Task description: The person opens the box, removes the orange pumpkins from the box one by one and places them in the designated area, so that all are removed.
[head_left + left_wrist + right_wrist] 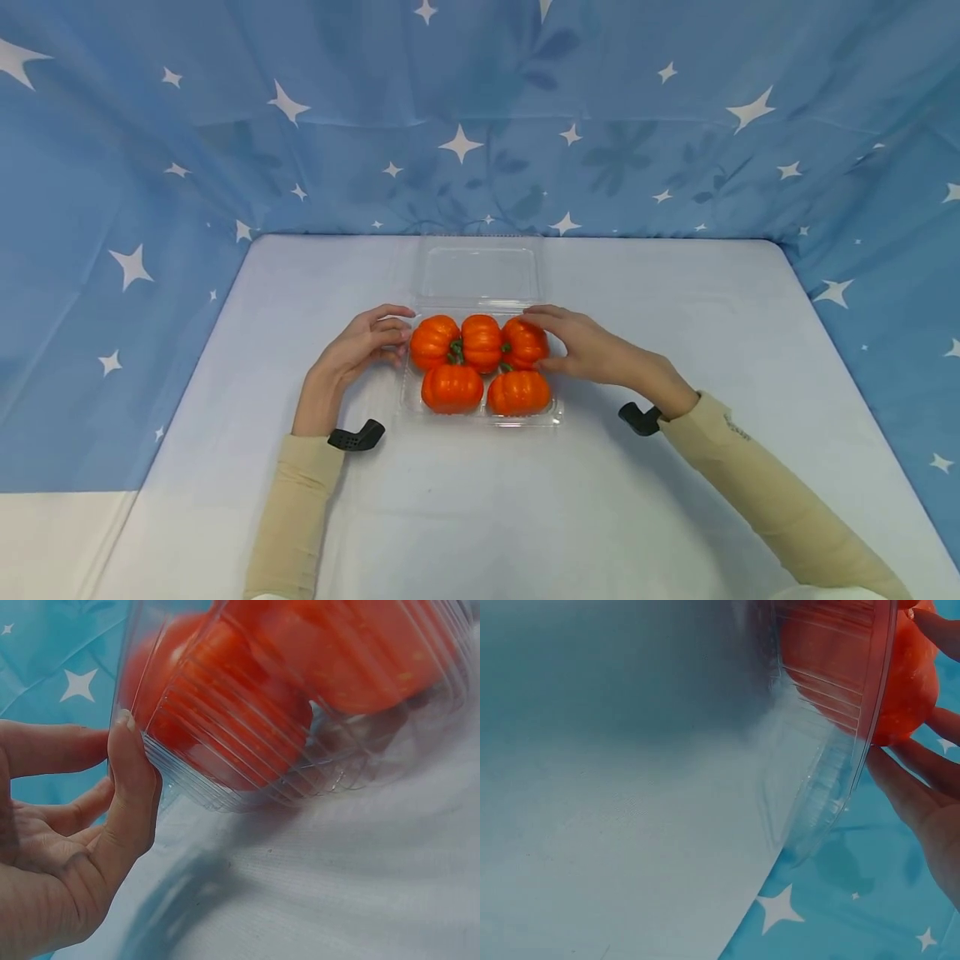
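Observation:
Several small orange pumpkins [452, 389] with green stems sit in two rows in a clear plastic clamshell container [558, 417]. At the container's left edge, my left hand [365, 344] pinches the rim between thumb [133, 780] and index finger. My right hand [592, 346] is at the far right corner, its fingers and thumb curved around the pumpkin there [525, 342]. The right wrist view shows those fingertips against this pumpkin [911, 694] above the rim. Part of that pumpkin is hidden by the fingers.
The container's clear lid [480, 271] lies open behind the base, toward the back edge of the white table [480, 500]. Blue cloth [495, 100] with white stars hangs behind and at both sides. A black wrist camera [356, 435] sits on each arm.

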The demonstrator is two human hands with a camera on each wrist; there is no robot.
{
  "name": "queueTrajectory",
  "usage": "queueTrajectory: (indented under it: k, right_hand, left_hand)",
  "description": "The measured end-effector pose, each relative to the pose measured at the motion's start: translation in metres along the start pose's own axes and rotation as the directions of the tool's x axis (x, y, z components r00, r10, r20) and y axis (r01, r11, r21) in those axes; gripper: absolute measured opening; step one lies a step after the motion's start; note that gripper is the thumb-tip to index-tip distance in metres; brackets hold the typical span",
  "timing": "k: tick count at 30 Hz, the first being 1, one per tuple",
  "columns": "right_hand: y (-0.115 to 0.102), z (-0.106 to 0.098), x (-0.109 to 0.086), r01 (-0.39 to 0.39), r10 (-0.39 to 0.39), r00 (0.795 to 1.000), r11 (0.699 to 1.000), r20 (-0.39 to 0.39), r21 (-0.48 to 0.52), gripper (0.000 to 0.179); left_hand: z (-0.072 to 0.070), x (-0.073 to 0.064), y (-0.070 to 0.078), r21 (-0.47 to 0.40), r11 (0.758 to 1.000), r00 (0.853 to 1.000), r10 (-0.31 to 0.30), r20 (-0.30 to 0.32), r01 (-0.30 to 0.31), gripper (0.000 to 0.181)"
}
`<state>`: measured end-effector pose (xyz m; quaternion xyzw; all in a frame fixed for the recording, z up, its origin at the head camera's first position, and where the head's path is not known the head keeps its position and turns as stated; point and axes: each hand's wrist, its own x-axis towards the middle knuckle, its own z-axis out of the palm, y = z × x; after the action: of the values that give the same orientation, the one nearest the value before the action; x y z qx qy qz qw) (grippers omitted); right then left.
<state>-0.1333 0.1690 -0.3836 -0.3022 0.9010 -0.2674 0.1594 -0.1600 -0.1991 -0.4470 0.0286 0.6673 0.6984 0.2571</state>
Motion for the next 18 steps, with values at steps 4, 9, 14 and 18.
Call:
queueTrajectory:
  k: [4, 9, 14, 18]
  right_hand:
    - [-0.0035, -0.0005, 0.002, -0.008, 0.008, 1.0, 1.0, 0.026, -0.015, 0.066]
    - [-0.0065, 0.0005, 0.0042, -0.011, 0.012, 0.999, 1.0, 0.038, -0.027, 0.065]
    - [-0.0077, 0.0021, 0.0062, -0.015, 0.017, 0.999, 0.999, 0.044, -0.047, 0.066]
    - [-0.009, 0.0023, 0.0072, -0.016, 0.018, 0.999, 0.999, 0.04, -0.043, 0.066]
  left_hand:
    - [0.0003, 0.0006, -0.0002, -0.001, 1.0, 1.0, 0.005, 0.0, -0.005, 0.044]
    - [0.0021, 0.0, -0.0028, -0.007, 1.0, 1.0, 0.001, -0.006, -0.001, 0.045]
    - [0.0023, -0.0009, -0.0019, -0.004, 1.0, 1.0, -0.005, -0.017, 0.005, 0.044]
    - [0.0006, -0.001, -0.0007, 0.001, 1.0, 1.0, -0.002, -0.012, 0.002, 0.044]
